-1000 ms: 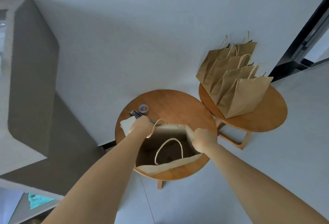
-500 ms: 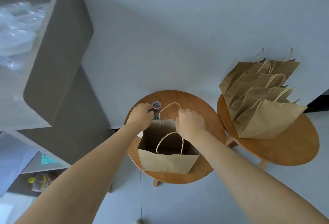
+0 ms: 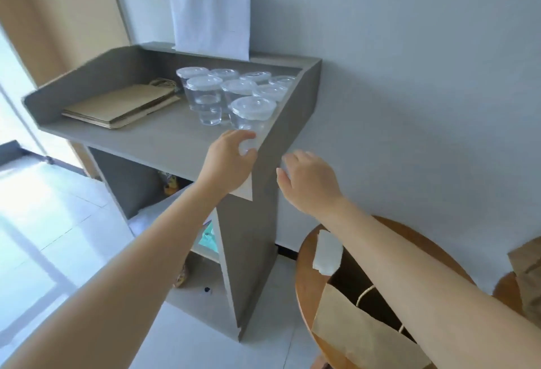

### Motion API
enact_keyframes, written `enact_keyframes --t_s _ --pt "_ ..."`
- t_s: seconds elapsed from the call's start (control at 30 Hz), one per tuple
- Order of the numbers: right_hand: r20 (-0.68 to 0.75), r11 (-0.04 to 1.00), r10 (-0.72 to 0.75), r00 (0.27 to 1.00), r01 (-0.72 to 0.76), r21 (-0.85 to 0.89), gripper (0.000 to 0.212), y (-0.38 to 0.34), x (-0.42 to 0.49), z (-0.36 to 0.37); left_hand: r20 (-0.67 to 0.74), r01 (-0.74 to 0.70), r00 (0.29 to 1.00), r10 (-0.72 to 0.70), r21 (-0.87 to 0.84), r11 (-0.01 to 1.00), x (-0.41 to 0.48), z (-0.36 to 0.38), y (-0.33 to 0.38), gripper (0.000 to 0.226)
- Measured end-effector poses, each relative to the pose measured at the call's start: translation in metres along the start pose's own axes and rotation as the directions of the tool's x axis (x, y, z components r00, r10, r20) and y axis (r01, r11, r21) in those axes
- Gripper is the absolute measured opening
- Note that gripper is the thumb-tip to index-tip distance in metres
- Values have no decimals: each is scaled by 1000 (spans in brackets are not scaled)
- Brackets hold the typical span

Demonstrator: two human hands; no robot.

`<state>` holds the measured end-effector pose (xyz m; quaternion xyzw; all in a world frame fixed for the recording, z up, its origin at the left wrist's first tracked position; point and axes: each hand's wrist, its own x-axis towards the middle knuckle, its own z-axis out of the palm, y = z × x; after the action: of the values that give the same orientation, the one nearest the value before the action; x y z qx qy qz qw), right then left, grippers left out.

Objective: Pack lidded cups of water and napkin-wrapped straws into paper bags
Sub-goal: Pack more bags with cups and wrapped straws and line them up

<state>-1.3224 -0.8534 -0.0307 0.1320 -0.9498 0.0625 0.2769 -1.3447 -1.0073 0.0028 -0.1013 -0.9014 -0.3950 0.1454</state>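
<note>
Gray counter [image 3: 146, 140] holds eight lidded cups [image 3: 205, 96] of water and one flat stack of paper bags [image 3: 123, 106]. My left hand [image 3: 227, 163] curls its fingers round the nearest cup [image 3: 253, 113]. My right hand [image 3: 310, 184] hovers beside it, fingers loose. One open bag [image 3: 351, 324] stands on a round table [image 3: 303, 280].

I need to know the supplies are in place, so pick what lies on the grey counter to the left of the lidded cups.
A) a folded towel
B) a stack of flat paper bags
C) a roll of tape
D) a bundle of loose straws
B: a stack of flat paper bags lies on the grey counter, to the left of the lidded cups.
</note>
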Motion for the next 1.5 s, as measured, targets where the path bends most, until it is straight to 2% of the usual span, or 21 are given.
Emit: enact_keyframes --t_s 0.07,0.17,0.37,0.47,0.57,0.63,0.7,0.77,0.87,1.13,1.3,1.5 --pt "35 1000 -5 999 4 14 25 -13 23 3 -10 62 998 -63 -17 998 12 -10 -17 38" --pt "14 999 21 1000 -21 39 27 -23 53 10 32 111 993 -110 -31 993 33 -12 -41 45" --pt "115 986 161 980 -165 31 36 -26 107 28 228 152 964 -133 -66 986 87 4 -69 83" --pt "162 976 211 964 -218 28 47 -27 122 33 276 130 956 -94 -116 985 111 18 -74 91" --pt "177 968 238 955 -249 41 59 -28 122 36 300 84 954 -9 -237 968 130 33 -75 74" --pt "180 967 239 954 -251 41 60 -29 119 39 327 110 945 20 -375 921 135 41 -77 80" --pt "183 964 250 951 -261 43 60 -29 119 40 335 184 942 0 -516 837 139 53 -82 83" --pt "187 960 261 947 -275 57 59 -30 119 39 316 211 948 -25 -569 795 137 61 -86 67" --pt "177 954 276 945 -291 70 58 -32 119 39 282 183 959 -11 -590 786 135 67 -92 57" --pt "91 949 282 955 -291 117 50 -41 110 36 204 114 979 0 -547 829 117 65 -100 62" --pt "51 953 247 968 -252 169 49 -54 93 29 211 122 977 -10 -528 841 93 49 -102 59" --pt "1 924 192 981 -181 338 43 -82 49 6 127 115 991 -46 -619 777 21 20 -94 49"
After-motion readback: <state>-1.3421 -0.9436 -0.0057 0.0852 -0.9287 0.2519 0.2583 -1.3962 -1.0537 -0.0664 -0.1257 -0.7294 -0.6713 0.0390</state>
